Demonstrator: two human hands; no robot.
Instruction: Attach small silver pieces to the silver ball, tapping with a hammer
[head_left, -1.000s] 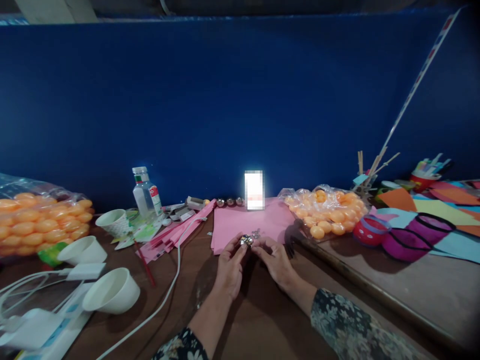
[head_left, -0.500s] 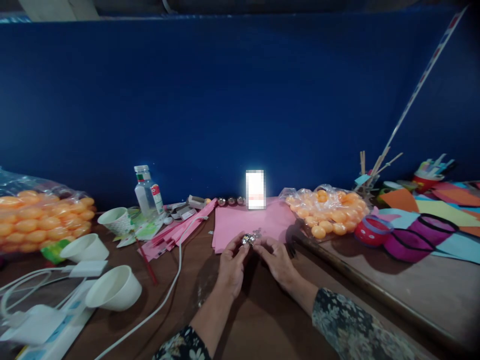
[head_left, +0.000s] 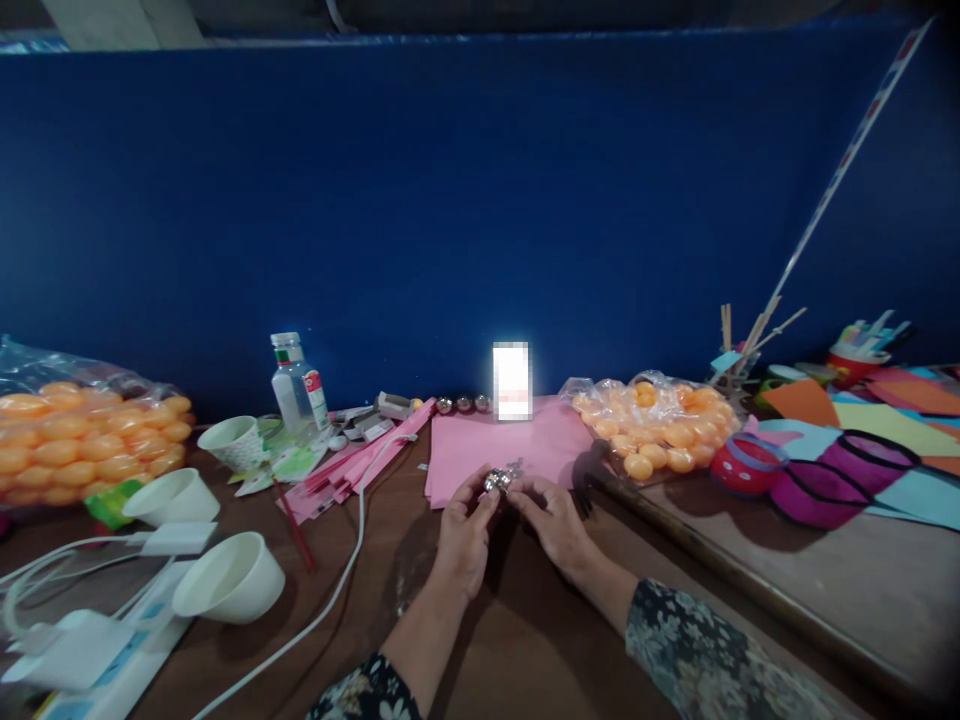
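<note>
Both my hands meet at the near edge of a pink paper sheet [head_left: 510,440] on the brown table. My left hand [head_left: 463,530] and my right hand [head_left: 555,520] pinch a small shiny silver object [head_left: 495,481] between their fingertips; it looks like small metal bells. More tiny silver pieces [head_left: 514,466] lie on the pink sheet just beyond the fingers. A few silver balls [head_left: 462,403] sit in a row at the sheet's far edge.
Bags of orange balls lie at the left [head_left: 75,435] and right [head_left: 660,420]. White paper cups [head_left: 229,578], a white cable [head_left: 352,545], a clear bottle [head_left: 296,385], pink paper strips [head_left: 352,465], a lit phone [head_left: 512,380] and coloured paper crafts [head_left: 817,475] surround the hands. A blue wall stands behind.
</note>
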